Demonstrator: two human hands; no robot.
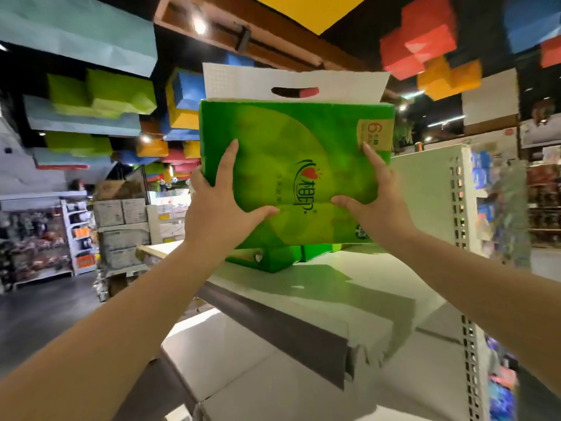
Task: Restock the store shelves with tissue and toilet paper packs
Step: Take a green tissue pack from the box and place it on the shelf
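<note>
Both hands hold one green pack [291, 165] up over the top shelf [349, 287], its broad printed face turned toward the camera. The left hand [218, 208] grips the pack's lower left corner: fingers wrapped round the left edge, forefinger stretched up the face, thumb laid across the front. The right hand [376, 202] grips the lower right part the same way, thumb pointing inward across the face, forefinger reaching up toward the gold label [375, 132] in the upper right corner. A white carry flap [243, 82] with a slot handle stands up from the pack's top edge.

The pack's bottom edge sits just above two more green packs [273, 258] lying flat toward the shelf's back left; whether it touches them cannot be told. The rest of the shelf top, from those packs to its front edge and right side, is bare white board. A grey price rail [273, 323] runs along the front edge, and a lower shelf [236, 354] shows beneath it.

At the shelf's right end a perforated white upright panel [431, 196] rises. To the left the aisle floor [42, 311] lies open, with stacked cartons [121, 226] beyond it.
</note>
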